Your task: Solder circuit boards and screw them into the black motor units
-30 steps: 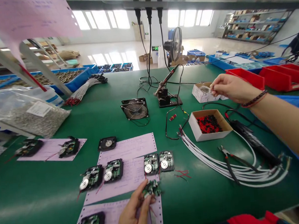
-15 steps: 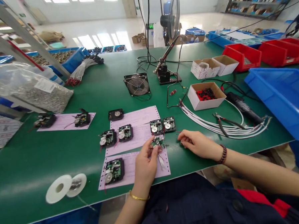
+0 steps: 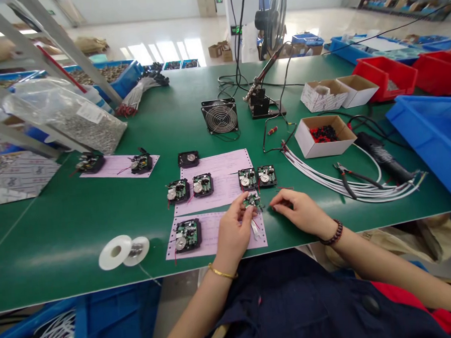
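Observation:
My left hand (image 3: 234, 228) pinches a small green circuit board (image 3: 252, 200) by its edge, above a pink sheet (image 3: 213, 250). White and red leads hang below the board. Just right of it, my right hand (image 3: 300, 209) has thumb and fingers pressed together; whatever they hold is too small to make out. Thin red wires (image 3: 285, 188) lie behind those fingers. Two open black housings with boards, a left one (image 3: 247, 179) and a right one (image 3: 267, 176), sit beyond my hands. Another housing (image 3: 187, 235) rests on the near pink sheet.
Several more housings lie on pink sheets to the left, beside a solder spool (image 3: 115, 252). A small fan (image 3: 220, 117) and a soldering iron in its stand (image 3: 262, 104) are behind. To the right are white cables (image 3: 324, 186), pliers (image 3: 349, 178), a box of red and black parts (image 3: 324, 143) and a blue bin (image 3: 431, 138).
My head view has shifted, so the bench appears farther right and higher. My right hand has come closer to the circuit board, which stays in my left hand.

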`<state>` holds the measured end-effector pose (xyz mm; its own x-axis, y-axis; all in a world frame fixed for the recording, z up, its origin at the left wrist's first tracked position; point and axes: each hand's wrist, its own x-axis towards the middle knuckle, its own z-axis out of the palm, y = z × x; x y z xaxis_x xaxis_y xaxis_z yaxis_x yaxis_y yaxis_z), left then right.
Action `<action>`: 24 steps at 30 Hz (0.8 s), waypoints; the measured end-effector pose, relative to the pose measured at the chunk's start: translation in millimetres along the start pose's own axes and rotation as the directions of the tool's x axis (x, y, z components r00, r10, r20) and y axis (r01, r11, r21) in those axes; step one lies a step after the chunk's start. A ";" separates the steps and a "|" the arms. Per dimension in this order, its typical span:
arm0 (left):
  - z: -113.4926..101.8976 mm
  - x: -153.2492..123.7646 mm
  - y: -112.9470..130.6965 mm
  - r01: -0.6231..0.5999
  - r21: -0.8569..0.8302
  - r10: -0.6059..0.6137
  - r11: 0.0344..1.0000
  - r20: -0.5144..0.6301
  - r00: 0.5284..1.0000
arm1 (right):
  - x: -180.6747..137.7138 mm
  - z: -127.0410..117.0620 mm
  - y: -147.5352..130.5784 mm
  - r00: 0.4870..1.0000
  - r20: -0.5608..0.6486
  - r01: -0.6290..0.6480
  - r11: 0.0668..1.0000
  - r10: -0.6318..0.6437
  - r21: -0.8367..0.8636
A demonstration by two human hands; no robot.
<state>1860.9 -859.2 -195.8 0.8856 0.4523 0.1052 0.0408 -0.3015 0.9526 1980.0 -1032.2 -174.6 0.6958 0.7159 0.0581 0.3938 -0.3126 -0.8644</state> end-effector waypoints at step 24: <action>0.0 -9.9 4.4 -0.145 0.219 0.149 0.965 -0.006 0.989 | 9.6 27.8 -30.3 0.993 -0.007 -0.115 0.956 0.122 0.269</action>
<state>1852.3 -865.0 -192.6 0.8792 0.4068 0.2480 0.0127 -0.5404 0.8413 1958.0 -998.5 -161.7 0.7426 0.6683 -0.0439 0.1351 -0.2137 -0.9675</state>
